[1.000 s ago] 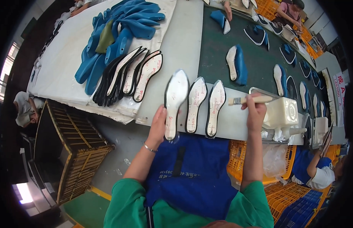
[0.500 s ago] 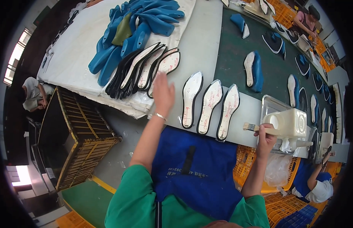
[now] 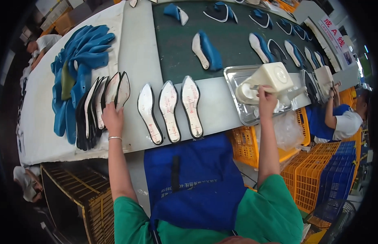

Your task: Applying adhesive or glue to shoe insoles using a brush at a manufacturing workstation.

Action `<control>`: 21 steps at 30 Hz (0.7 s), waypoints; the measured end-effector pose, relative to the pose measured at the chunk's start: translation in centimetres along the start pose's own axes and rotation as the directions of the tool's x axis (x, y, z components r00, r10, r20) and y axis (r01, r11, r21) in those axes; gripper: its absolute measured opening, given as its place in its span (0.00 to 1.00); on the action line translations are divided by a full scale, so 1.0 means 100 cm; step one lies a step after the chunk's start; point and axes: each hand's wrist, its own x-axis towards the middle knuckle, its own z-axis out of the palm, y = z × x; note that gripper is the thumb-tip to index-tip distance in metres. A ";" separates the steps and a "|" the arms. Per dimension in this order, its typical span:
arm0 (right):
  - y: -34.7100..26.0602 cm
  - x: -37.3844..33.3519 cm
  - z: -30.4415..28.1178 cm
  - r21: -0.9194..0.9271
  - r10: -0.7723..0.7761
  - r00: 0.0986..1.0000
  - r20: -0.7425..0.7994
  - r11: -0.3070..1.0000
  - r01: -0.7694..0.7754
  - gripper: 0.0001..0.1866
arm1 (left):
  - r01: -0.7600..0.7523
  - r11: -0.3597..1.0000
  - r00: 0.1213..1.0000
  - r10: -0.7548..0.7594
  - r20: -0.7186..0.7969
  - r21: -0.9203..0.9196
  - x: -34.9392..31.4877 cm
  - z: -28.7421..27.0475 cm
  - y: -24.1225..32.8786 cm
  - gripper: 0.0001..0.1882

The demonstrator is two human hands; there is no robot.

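My left hand (image 3: 112,118) is at the fanned pile of black-edged white insoles (image 3: 89,114), its fingers closed on the heel end of the rightmost insole (image 3: 123,91). My right hand (image 3: 267,99) grips a paintbrush (image 3: 255,87) at the round mouth of a cream plastic jug (image 3: 274,77). The brush's bristles are hidden there. The jug lies tilted in a shallow metal tray (image 3: 233,77). Between my hands, three insoles lie in a row, toes pointing away: a left one (image 3: 149,114), a middle one (image 3: 170,112) and a right one (image 3: 192,106).
Blue shoe lasts (image 3: 81,53) and a green one (image 3: 68,81) are heaped at left on white cloth. Beyond the grey ledge, a green belt (image 3: 177,49) carries lasts with insoles. Orange crates (image 3: 244,146) stand below the tray. A co-worker (image 3: 339,118) sits at right.
The view has swung right, so the table appears farther left. My left hand has closed on an insole in the pile. My right hand has brought the paintbrush to the jug's mouth.
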 end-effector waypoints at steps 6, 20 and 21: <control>0.000 -0.001 0.009 -0.321 -0.061 0.992 0.106 0.943 0.093 0.12 | -0.045 0.816 0.959 -0.125 -0.252 -0.577 -0.008 0.006 -0.035 0.14; 0.004 -0.051 -0.012 0.188 0.153 0.988 -0.021 0.971 -0.146 0.10 | 0.490 -0.575 0.870 0.270 0.412 -0.656 -0.087 -0.086 0.163 0.21; 0.000 -0.054 -0.014 0.224 0.148 0.988 -0.046 0.965 -0.135 0.11 | 0.519 -0.556 0.853 0.285 0.437 -0.649 -0.093 -0.087 0.169 0.21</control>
